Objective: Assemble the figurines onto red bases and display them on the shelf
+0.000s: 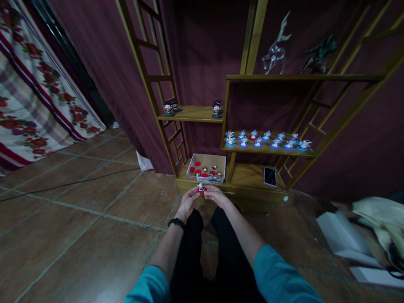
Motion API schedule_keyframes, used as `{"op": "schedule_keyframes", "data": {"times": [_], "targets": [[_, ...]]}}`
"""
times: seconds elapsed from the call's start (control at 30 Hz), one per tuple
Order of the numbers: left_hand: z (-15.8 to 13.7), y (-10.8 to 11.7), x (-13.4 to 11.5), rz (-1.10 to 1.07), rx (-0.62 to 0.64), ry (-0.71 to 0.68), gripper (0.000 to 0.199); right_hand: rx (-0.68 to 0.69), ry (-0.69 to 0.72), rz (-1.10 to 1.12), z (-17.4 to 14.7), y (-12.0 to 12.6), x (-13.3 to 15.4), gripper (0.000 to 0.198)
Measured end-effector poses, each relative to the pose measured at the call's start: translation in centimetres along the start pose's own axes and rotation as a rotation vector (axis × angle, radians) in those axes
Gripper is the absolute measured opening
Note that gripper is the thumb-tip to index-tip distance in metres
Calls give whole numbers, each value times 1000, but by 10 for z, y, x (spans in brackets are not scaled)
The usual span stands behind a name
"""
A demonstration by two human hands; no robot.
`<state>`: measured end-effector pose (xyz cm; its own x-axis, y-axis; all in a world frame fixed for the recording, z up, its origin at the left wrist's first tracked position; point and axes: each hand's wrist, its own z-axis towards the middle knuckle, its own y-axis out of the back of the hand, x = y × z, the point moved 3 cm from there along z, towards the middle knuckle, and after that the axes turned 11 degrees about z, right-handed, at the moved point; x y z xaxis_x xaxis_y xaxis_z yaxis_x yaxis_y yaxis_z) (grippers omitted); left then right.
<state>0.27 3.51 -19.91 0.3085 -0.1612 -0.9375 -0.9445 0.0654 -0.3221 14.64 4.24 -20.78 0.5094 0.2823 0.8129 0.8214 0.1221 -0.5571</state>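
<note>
L hand (188, 200) & R hand (216, 195) meet low in front of us; fingertips of both are clamped on 1 sm. figurine (201, 188), 1 hand per side. Figurine: pale on top, round red base, upright, nr the front wall of an open carton (206, 158). Carton is rect., shallow, plain brown board inside; in it we see scattered flat red discs (197, 164) & sm. dark-topped pcs (205, 169), details too tiny to read.

Carton sits on the lowest board of a smooth yellow-brown wooden shelf unit (261, 197), w/ lattice sides. To its R, same board: flat phone (269, 176), dark face, rounded corners. Above phone: blue-white figures (258, 142) on disc bases, approx. 2 rows, 1 base red. Top R: clear, glassy deer (274, 56), slim legs. Behind: maroon curtain (202, 54), soft cloth. Floor (78, 227): brown tiles, pale grout.
</note>
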Motion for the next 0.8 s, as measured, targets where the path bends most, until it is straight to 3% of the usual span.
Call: {"op": "schedule_keyframes", "data": {"times": [0.47, 0.8], "targets": [[0, -1, 1, -45, -16, 35, 31, 17, -6, -30, -5, -5, 5, 31], [-1, -1, 1, -26, 26, -2, 40, 16, 20, 69, 0, -1, 0, 38]]}}
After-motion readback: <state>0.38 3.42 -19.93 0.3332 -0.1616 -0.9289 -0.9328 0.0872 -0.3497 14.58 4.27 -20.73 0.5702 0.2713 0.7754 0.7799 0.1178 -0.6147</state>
